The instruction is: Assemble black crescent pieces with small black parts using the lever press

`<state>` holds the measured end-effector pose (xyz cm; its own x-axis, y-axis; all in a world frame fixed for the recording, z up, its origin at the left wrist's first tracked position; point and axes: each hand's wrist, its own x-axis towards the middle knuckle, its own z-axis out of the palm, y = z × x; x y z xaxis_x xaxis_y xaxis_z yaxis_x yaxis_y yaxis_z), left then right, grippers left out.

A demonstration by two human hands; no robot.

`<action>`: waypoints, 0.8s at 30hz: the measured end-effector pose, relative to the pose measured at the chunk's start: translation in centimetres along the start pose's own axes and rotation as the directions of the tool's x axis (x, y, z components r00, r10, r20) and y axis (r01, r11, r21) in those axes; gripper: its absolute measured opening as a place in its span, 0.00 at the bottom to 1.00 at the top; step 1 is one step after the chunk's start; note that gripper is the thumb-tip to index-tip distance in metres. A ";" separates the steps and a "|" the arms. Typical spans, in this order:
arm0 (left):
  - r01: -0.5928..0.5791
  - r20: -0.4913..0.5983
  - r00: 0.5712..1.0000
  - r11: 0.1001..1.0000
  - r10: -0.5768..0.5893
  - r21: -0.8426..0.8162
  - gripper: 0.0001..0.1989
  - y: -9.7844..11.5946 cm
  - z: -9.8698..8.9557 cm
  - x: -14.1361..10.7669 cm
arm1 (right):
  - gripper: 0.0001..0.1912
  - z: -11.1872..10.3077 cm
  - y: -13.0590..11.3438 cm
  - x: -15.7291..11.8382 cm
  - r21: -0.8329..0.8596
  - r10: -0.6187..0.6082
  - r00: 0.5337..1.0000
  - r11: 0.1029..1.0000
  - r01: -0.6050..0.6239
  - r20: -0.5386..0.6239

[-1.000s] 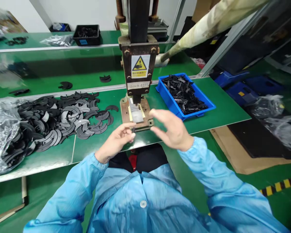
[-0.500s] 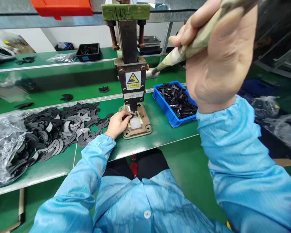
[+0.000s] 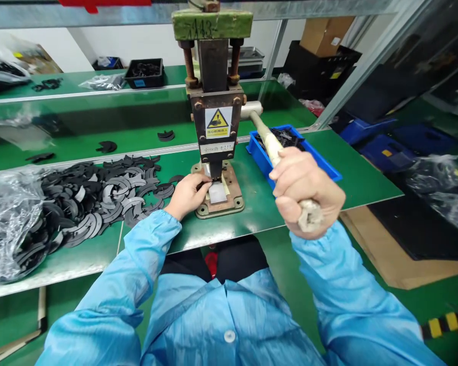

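Note:
A hand press (image 3: 216, 66) with a warning label stands on a metal base plate (image 3: 234, 190) at the bench edge. My right hand (image 3: 309, 190) is wrapped round the press's tape-covered lever (image 3: 265, 133), which is low and points toward me. My left hand (image 3: 189, 193) pinches a small black part at the foot of the press ram; the fingertips hide most of it. Beside those fingertips a pale block (image 3: 217, 193) lies on the base. Left of the press is a pile of black curved parts (image 3: 114, 195).
Behind my right hand, a blue tray (image 3: 261, 157) holds black parts. A clear plastic bag (image 3: 11, 223) lies at the far left. Several loose pieces and a black bin (image 3: 144, 75) are farther back. A metal frame post (image 3: 370, 63) slants at the right.
My right hand has pulled the lever down from high at the upper right, and the press ram is lower. My left hand stays at the press foot. The view has shifted slightly.

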<state>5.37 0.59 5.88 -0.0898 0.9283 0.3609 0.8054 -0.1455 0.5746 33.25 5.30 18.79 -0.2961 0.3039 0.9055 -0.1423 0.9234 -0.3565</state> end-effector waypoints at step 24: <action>-0.077 0.457 0.858 0.819 -0.236 0.568 0.19 -9.4 -6.9 5.9 | 0.13 1.9 1.6 -3.3 -0.021 0.023 0.982 0.999 -0.027 -0.189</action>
<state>-6.75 5.06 7.71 0.0004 0.9868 -0.1619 0.9997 0.0038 0.0255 32.21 5.32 14.84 -0.1152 0.3639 0.9243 -0.1139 0.9195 -0.3762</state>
